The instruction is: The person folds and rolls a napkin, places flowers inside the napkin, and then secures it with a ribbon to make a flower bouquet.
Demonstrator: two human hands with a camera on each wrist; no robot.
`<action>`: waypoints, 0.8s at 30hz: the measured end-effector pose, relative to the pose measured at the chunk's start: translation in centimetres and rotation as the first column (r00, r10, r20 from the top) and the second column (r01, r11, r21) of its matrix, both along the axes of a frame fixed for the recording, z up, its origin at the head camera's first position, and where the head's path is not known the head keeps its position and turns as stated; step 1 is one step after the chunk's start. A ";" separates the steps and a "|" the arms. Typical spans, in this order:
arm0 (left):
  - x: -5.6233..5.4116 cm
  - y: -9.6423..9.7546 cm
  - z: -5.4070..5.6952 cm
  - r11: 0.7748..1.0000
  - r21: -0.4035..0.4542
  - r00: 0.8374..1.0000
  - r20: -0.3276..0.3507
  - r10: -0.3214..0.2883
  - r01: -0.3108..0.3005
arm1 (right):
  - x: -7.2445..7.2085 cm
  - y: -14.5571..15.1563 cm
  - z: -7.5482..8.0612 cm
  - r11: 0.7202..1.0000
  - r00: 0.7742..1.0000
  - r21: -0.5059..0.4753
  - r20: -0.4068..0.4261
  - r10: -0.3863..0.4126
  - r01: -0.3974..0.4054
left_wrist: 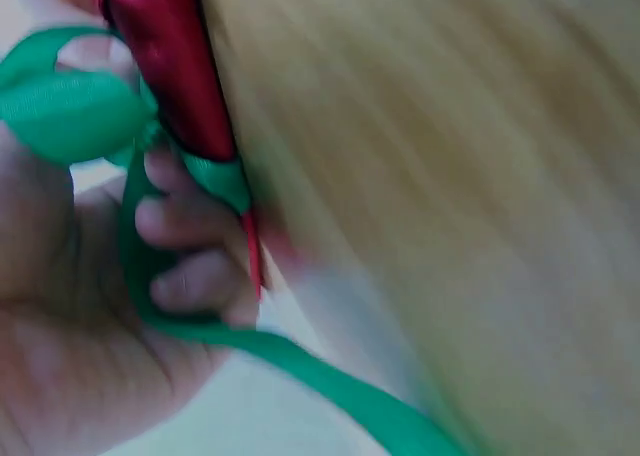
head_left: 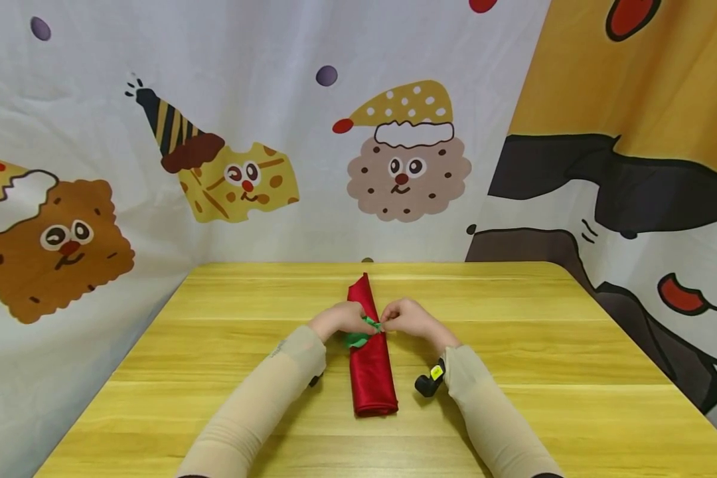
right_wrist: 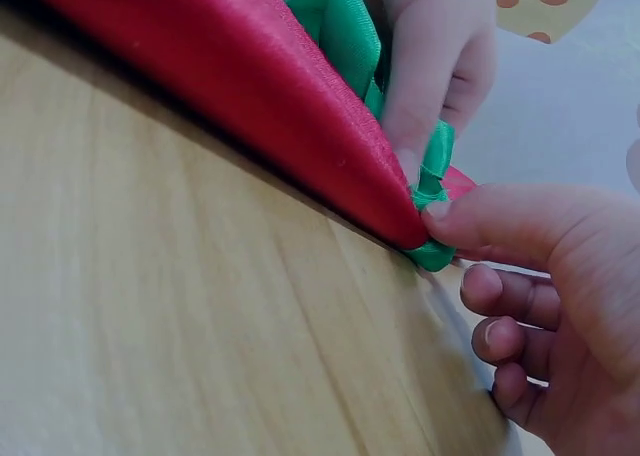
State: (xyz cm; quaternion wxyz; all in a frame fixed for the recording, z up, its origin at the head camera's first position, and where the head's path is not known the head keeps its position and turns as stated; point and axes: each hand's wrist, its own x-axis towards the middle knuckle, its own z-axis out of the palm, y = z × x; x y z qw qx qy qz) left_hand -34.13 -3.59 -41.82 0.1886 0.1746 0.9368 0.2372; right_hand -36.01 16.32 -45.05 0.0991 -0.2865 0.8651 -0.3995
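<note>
A folded red satin cloth lies lengthwise on the wooden table, with a green ribbon round its middle. My left hand is at its left side, fingers curled round the ribbon. In the left wrist view a ribbon loop stands by the thumb, and a long tail runs across the palm. From the right side, my right hand pinches the ribbon between thumb and forefinger, right at the cloth's edge. The right wrist view shows a small ribbon loop just above that thumb.
The light wooden table extends around the cloth on every side. Behind it hangs a white curtain printed with cartoon biscuits and cheese. A small black device is strapped at the right wrist.
</note>
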 end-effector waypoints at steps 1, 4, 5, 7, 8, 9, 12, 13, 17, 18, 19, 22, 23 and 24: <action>-0.1 -0.3 0.0 0.999 0.042 1.000 0.029 -0.006 0.004 | 0.0 0.0 0.0 1.000 1.000 0.001 0.000 -0.003 0.003; -0.1 -1.1 -0.1 0.989 0.147 0.994 0.107 -0.016 0.000 | 0.1 -0.1 0.1 1.000 1.000 -0.009 0.006 -0.003 0.003; -0.2 -1.2 -0.1 0.986 0.164 0.992 0.124 -0.018 -0.003 | 0.1 -0.1 0.1 1.000 1.000 -0.016 0.008 -0.001 0.001; -0.2 -1.2 -0.1 0.986 0.166 0.991 0.130 -0.022 0.001 | 0.2 0.0 0.1 0.999 1.000 -0.037 0.014 0.007 -0.007; -0.3 -1.2 -0.1 0.988 0.154 0.992 0.123 -0.023 0.004 | 0.2 0.0 0.1 0.999 1.000 -0.047 0.017 0.011 -0.011; -0.3 -1.1 -0.1 0.990 0.140 0.993 0.112 -0.021 0.005 | 0.2 0.1 0.1 0.998 1.000 -0.057 0.020 0.015 -0.013; -0.5 -0.6 -0.1 0.997 0.073 0.998 0.068 0.000 -0.005 | 0.1 0.1 0.0 0.996 0.999 -0.083 0.032 0.028 -0.025; -0.5 -0.5 -0.2 0.999 0.052 0.998 0.056 0.008 -0.011 | 0.1 0.1 0.0 0.996 0.999 -0.086 0.038 0.029 -0.026; -0.6 0.1 -0.2 0.999 -0.010 0.999 0.031 0.042 -0.042 | 0.0 0.1 0.0 0.996 0.999 -0.085 0.039 0.032 -0.029; -0.6 0.2 -0.1 0.999 -0.022 0.998 0.029 0.046 -0.046 | 0.0 0.1 0.0 0.996 0.999 -0.083 0.039 0.032 -0.029; -0.6 0.3 -0.2 0.998 -0.035 0.999 0.021 0.048 -0.047 | 0.0 0.2 0.0 0.996 0.999 -0.082 0.035 0.033 -0.030; -0.5 0.6 -0.2 0.996 -0.072 0.998 -0.008 0.059 -0.060 | 0.4 0.2 0.4 0.996 0.999 -0.084 0.026 0.044 -0.042; -0.5 0.6 -0.2 0.995 -0.079 0.998 -0.018 0.065 -0.066 | 0.4 0.2 0.4 0.995 0.999 -0.086 0.026 0.046 -0.044; -0.4 0.7 -0.2 0.993 -0.089 0.997 -0.026 0.069 -0.071 | 0.4 0.2 0.4 0.995 0.999 -0.088 0.025 0.045 -0.043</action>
